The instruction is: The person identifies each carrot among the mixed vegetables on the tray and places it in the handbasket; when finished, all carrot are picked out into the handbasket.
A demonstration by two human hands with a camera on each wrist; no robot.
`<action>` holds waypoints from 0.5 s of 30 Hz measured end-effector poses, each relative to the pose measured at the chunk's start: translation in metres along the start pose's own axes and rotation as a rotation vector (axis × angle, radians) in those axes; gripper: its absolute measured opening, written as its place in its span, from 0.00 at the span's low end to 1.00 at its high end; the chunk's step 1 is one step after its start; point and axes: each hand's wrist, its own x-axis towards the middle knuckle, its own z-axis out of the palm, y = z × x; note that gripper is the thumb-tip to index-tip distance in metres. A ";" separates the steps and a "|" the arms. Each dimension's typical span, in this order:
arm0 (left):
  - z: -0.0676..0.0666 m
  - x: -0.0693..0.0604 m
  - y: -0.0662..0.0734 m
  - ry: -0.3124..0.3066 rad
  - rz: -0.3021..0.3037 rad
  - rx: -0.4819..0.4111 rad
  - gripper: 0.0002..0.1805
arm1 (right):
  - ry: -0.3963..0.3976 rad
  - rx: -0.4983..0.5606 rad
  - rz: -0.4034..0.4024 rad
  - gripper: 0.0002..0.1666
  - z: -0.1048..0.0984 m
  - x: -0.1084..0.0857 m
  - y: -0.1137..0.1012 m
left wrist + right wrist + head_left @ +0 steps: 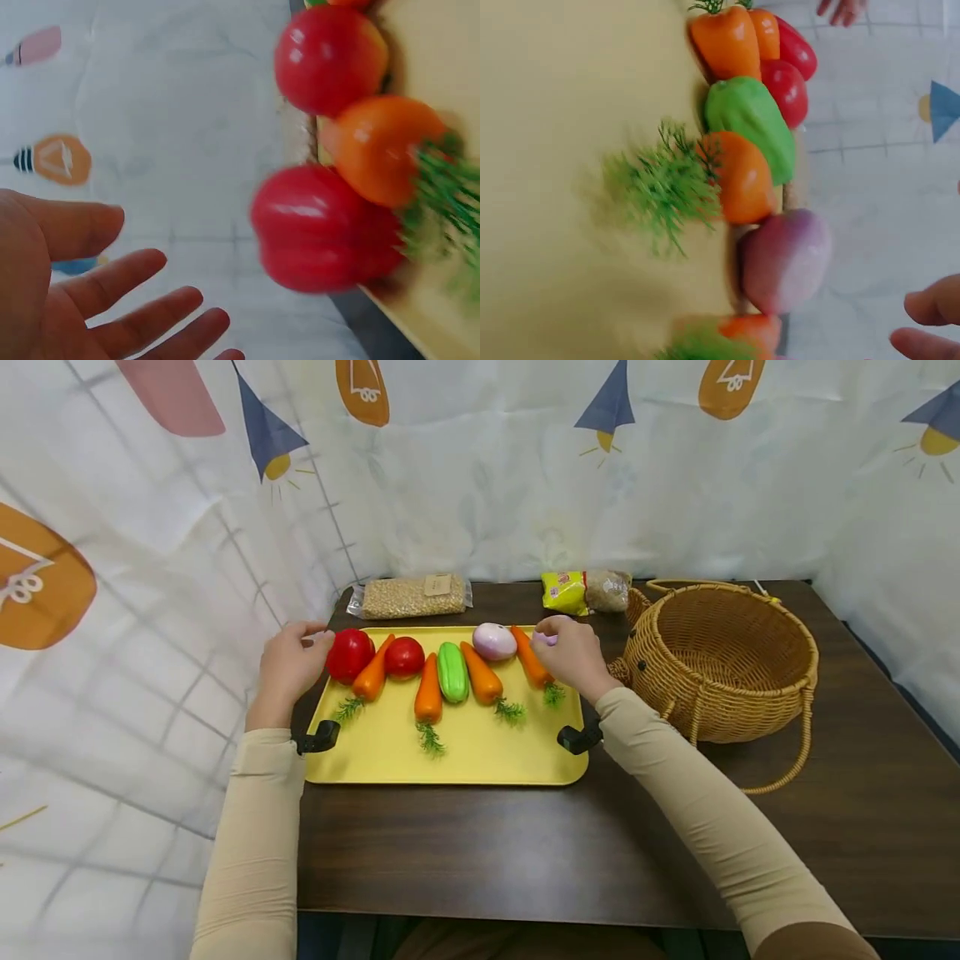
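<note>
My left hand (288,668) hovers by the tray's far left corner, beside a lobed red vegetable (322,229) like a bell pepper. In the left wrist view its fingers (124,281) are spread and hold nothing. Above the far right corner is my right hand (573,653), partly covering a second purple vegetable (546,638). The right wrist view shows its thumb and a fingertip apart, touching nothing. Along the yellow tray (480,760) lie several orange carrots (428,693), a round red tomato (405,657), a green squash-like vegetable (453,672) and a purple-and-white onion-like one (494,642).
A wicker basket (720,710) with a loop handle stands right of the tray. Behind the tray lie a clear bag of pale grains (412,597) and a yellow-and-clear packet (585,592). Printed curtains (487,485) hang at the back and sides of the dark table (480,852).
</note>
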 end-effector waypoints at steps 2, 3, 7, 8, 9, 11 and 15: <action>0.002 -0.003 -0.017 -0.045 -0.058 0.006 0.35 | 0.043 0.026 0.041 0.18 0.009 0.000 0.001; 0.003 -0.004 -0.025 -0.076 -0.083 0.014 0.36 | 0.059 0.035 0.054 0.17 0.013 0.000 0.002; 0.011 -0.006 -0.051 -0.242 -0.163 0.073 0.39 | 0.112 0.058 0.099 0.16 0.028 0.000 0.004; 0.014 -0.006 -0.056 -0.270 -0.170 0.079 0.39 | 0.121 0.054 0.103 0.15 0.031 0.000 0.005; 0.017 -0.005 -0.061 -0.287 -0.172 0.084 0.39 | 0.130 0.052 0.109 0.14 0.033 0.000 0.007; 0.024 -0.004 -0.068 -0.297 -0.167 0.060 0.37 | 0.143 0.052 0.119 0.13 0.036 -0.001 0.010; 0.033 -0.004 -0.079 -0.276 -0.138 -0.001 0.34 | 0.145 0.051 0.135 0.16 0.042 -0.003 0.018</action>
